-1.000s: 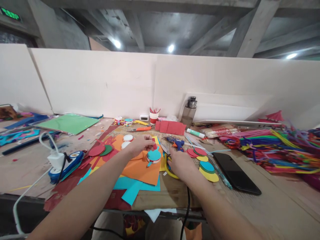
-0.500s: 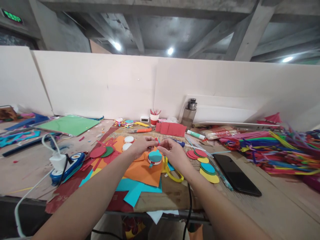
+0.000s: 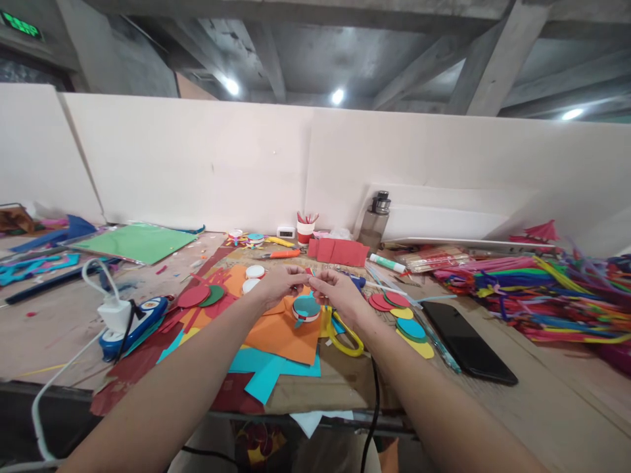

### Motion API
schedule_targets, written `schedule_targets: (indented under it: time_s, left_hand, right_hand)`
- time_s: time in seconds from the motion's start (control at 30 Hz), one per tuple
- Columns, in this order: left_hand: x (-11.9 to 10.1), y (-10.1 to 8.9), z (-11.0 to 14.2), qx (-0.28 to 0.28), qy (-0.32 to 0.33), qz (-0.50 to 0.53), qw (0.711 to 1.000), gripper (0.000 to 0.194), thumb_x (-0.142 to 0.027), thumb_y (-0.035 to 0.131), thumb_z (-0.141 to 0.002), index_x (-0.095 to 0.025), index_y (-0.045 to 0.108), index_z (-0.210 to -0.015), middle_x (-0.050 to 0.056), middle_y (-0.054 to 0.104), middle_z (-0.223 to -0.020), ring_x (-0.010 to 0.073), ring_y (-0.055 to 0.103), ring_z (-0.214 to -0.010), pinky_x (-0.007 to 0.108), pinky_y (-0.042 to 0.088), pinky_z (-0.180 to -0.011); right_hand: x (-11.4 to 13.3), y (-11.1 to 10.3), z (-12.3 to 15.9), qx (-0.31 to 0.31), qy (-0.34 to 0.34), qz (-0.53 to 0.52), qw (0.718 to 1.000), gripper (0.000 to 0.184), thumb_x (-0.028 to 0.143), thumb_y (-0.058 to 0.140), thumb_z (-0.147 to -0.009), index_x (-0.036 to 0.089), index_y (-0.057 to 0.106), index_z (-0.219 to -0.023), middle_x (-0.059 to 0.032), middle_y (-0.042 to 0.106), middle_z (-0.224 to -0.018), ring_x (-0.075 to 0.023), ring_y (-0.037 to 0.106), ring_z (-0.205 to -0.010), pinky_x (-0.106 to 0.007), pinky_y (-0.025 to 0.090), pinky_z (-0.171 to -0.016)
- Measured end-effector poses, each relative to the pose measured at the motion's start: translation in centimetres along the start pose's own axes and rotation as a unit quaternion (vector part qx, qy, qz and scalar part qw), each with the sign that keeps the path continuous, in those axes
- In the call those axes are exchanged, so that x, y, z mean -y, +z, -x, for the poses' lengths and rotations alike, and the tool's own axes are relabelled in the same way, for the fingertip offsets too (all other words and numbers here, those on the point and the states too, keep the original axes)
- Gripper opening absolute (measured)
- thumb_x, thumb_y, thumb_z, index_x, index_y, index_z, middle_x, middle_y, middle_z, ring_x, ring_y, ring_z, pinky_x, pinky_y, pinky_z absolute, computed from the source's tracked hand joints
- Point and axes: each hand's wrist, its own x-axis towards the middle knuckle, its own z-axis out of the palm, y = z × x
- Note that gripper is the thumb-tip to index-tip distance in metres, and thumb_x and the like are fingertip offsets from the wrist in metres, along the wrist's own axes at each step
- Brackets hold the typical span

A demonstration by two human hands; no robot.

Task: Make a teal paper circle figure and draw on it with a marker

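Observation:
My left hand (image 3: 283,286) and my right hand (image 3: 336,293) meet over the middle of the table, fingertips pinched together. Between them shows a small red piece (image 3: 309,270), perhaps paper; most of it is hidden by the fingers. Just below lies a round white-rimmed piece with a blue top (image 3: 306,307), resting on orange sheets (image 3: 286,338). Yellow-handled scissors (image 3: 345,338) lie under my right wrist. Two white round pieces (image 3: 255,272) sit beyond my left hand. A blue glue gun (image 3: 357,281) is partly hidden behind my right hand.
Coloured discs (image 3: 411,328) and a black phone (image 3: 468,341) lie at right, near piled pipe cleaners (image 3: 532,289). A bottle (image 3: 373,223), a paper cup (image 3: 305,231) and a folded red sheet (image 3: 338,251) stand at the back. A power strip (image 3: 133,328) is at left.
Both hands stay together at nearly the same place, with the fingers shifted slightly around the red piece. The view has moved a little.

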Motion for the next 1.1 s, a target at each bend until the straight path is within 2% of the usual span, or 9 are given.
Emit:
schedule_targets:
  time_s: [0.27,0.47,0.63,0.93,1.1]
  left_hand:
    - [0.1,0.6,0.2,-0.003,-0.021,-0.007,1.000,0.039,-0.044,0.081,-0.060,-0.013,0.059,-0.068,-0.003,0.053,-0.058,0.0058,0.046,-0.053,0.021,0.033,-0.053]
    - [0.1,1.1,0.3,-0.021,0.009,-0.034,0.999,0.041,-0.047,0.080,-0.062,-0.012,0.062,-0.076,-0.003,0.053,-0.060,0.0060,0.046,-0.054,0.020,0.032,-0.051]
    - [0.0,1.2,0.3,-0.037,0.019,-0.026,0.999,0.044,-0.048,0.082,-0.056,-0.013,0.059,-0.070,-0.003,0.054,-0.058,0.0061,0.046,-0.052,0.021,0.034,-0.051]
    - [-0.1,1.3,0.5,0.003,0.006,-0.015,1.000,0.044,-0.051,0.081,-0.058,-0.012,0.062,-0.066,-0.002,0.055,-0.056,0.0059,0.047,-0.051,0.021,0.035,-0.050]
    - [0.1,0.9,0.2,-0.004,0.017,-0.032,0.999,0.043,-0.051,0.080,-0.059,-0.013,0.063,-0.068,-0.001,0.056,-0.059,0.0066,0.048,-0.053,0.021,0.036,-0.053]
  right_hand:
    - [-1.0,-0.6,-0.2,-0.012,-0.036,-0.006,0.999,0.025,0.036,0.071,-0.063,0.018,0.055,-0.070,0.0049,0.057,-0.054,-0.0072,0.050,-0.049,-0.022,0.042,-0.054]
    - [-1.3,-0.4,0.1,-0.011,-0.073,0.024,0.997,0.019,0.033,0.066,-0.066,0.018,0.054,-0.070,0.0052,0.055,-0.056,-0.0079,0.050,-0.050,-0.023,0.040,-0.052]
    - [-1.3,-0.6,0.2,-0.021,-0.088,0.036,0.995,0.020,0.035,0.066,-0.068,0.018,0.055,-0.073,0.0045,0.056,-0.060,-0.0084,0.051,-0.052,-0.023,0.041,-0.052]
    - [-1.2,-1.0,0.0,-0.023,-0.057,0.016,0.998,0.019,0.033,0.067,-0.069,0.018,0.055,-0.068,0.0044,0.056,-0.054,-0.0081,0.051,-0.048,-0.022,0.042,-0.051]
    - [-1.0,-0.9,0.3,-0.015,-0.046,0.021,0.999,0.016,0.029,0.067,-0.069,0.017,0.057,-0.068,0.0036,0.057,-0.056,-0.0081,0.051,-0.049,-0.022,0.043,-0.053]
